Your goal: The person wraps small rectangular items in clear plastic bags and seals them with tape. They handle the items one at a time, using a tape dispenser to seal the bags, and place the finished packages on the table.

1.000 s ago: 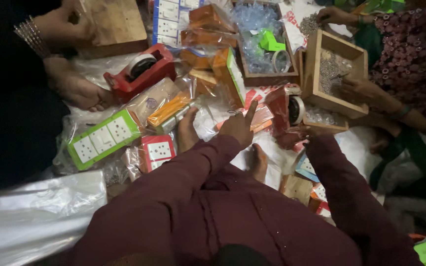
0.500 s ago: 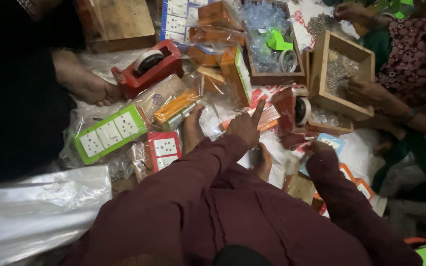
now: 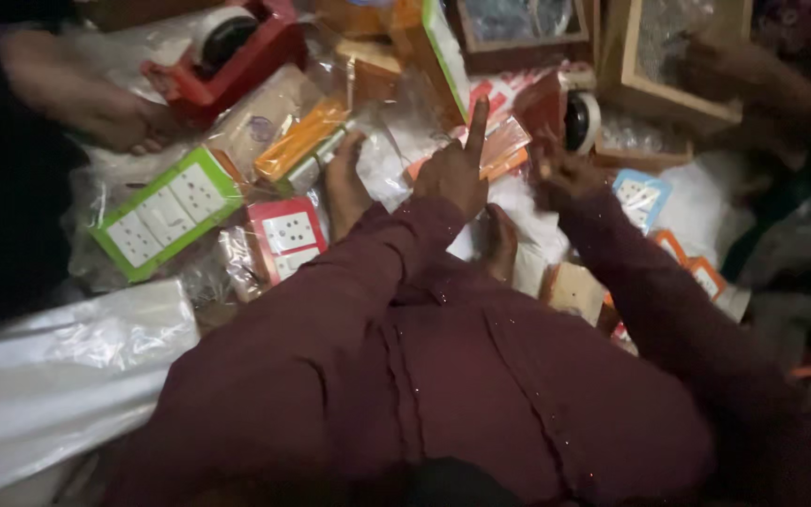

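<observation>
Cluttered floor workspace, dim light, packed goods spread over clear plastic wrap. Person in a maroon sleeve (image 3: 330,310) reaches in from 6 o'clock.

Left hand (image 3: 457,169): index finger up, pointing toward 12 o'clock, other fingers curled, holding nothing. It hovers over an orange-and-clear wrapped packet (image 3: 497,148), just beside it; contact unclear.

Right hand (image 3: 563,174): fingers bunched near a red tape dispenser (image 3: 556,108) at its 12 o'clock; cannot tell if it pinches anything.

Left hand's 9 o'clock: red-bordered switch plate pack (image 3: 285,235), then green-bordered switch plate pack (image 3: 163,214), orange packet (image 3: 298,141) above them.

10 o'clock: second red tape dispenser (image 3: 237,52), another person's hand (image 3: 110,113) touching it.

1 o'clock: wooden box (image 3: 668,66), another person's forearm (image 3: 762,80) on it.
</observation>
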